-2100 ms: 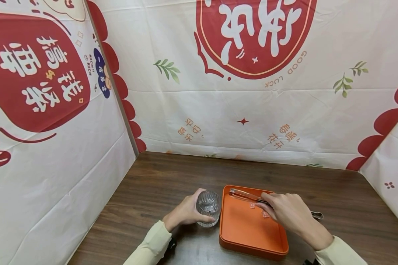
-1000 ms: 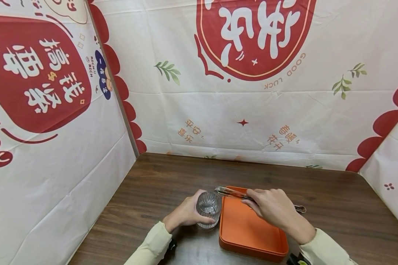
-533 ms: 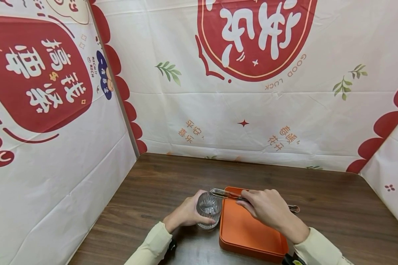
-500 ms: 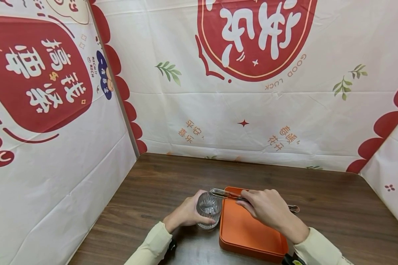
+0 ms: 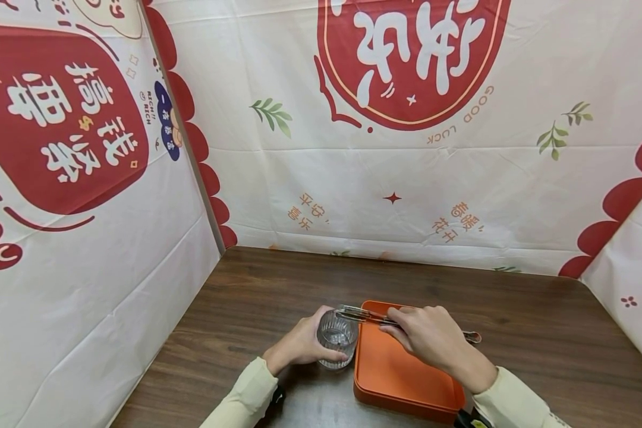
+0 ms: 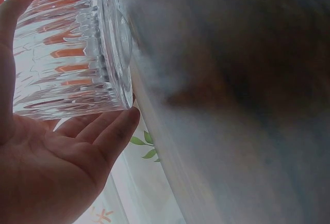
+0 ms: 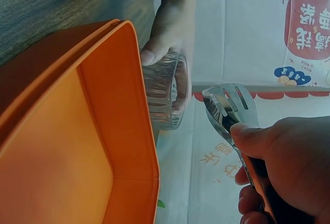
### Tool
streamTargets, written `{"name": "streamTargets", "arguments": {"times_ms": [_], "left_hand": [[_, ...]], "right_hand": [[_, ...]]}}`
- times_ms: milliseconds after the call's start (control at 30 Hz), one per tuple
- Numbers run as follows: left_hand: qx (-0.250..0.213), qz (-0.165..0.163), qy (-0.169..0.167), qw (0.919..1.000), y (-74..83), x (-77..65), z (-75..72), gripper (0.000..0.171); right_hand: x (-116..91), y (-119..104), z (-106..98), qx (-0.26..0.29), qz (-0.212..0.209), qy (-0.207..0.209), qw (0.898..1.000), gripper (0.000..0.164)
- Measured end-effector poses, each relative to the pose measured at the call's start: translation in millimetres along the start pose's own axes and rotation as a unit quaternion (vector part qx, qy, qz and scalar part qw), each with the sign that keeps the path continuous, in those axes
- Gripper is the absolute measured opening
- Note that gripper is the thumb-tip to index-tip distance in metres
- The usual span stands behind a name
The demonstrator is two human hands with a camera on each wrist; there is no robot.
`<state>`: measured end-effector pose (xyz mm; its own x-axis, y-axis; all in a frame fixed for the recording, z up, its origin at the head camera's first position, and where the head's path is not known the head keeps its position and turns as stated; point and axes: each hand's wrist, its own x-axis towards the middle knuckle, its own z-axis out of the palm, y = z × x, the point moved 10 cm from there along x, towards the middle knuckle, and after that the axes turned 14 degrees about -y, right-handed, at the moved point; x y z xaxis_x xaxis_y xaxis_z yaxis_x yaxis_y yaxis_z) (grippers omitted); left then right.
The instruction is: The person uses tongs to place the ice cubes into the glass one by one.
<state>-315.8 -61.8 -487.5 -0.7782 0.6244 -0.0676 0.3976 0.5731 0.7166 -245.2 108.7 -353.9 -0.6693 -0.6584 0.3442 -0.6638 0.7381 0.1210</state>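
My left hand (image 5: 301, 341) grips a clear ribbed glass (image 5: 336, 348) on the table, thumb and fingers around its side. In the left wrist view, the glass (image 6: 67, 53) shows its fluted wall and thick base. Metal tongs (image 5: 371, 316) are held in my right hand (image 5: 430, 336), their tips over the glass's far rim. From the right wrist, the slotted head of the tongs (image 7: 232, 105) appears above the glass mouth; I cannot tell whether anything is between the tips. Some clear shapes show at the bottom of the glass.
An orange rectangular tray (image 5: 396, 380) with raised walls stands right beside the glass, under my right hand. The brown wooden table (image 5: 278, 279) is bordered by white printed cloth (image 5: 278, 172) at the back and sides.
My right hand has carried the tongs left, from over the tray to the glass rim. Clear cubes seen earlier in the tray are out of sight. The left hand and glass stay put.
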Motion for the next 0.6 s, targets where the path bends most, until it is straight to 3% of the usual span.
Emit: {"name": "streamTargets", "arguments": {"times_ms": [267, 600], "left_hand": [[0.001, 0.001, -0.001, 1.0000, 0.1, -0.3, -0.1, 0.085], [0.005, -0.002, -0.003, 1.0000, -0.1, -0.6, 0.4, 0.084]], "right_hand": [[-0.4, 0.3, -1.6, -0.002, -0.001, 0.001, 1.000, 0.028], [-4.2, 6.0, 4.3, 0.002, 0.021, -0.036, 0.999, 0.027]]}}
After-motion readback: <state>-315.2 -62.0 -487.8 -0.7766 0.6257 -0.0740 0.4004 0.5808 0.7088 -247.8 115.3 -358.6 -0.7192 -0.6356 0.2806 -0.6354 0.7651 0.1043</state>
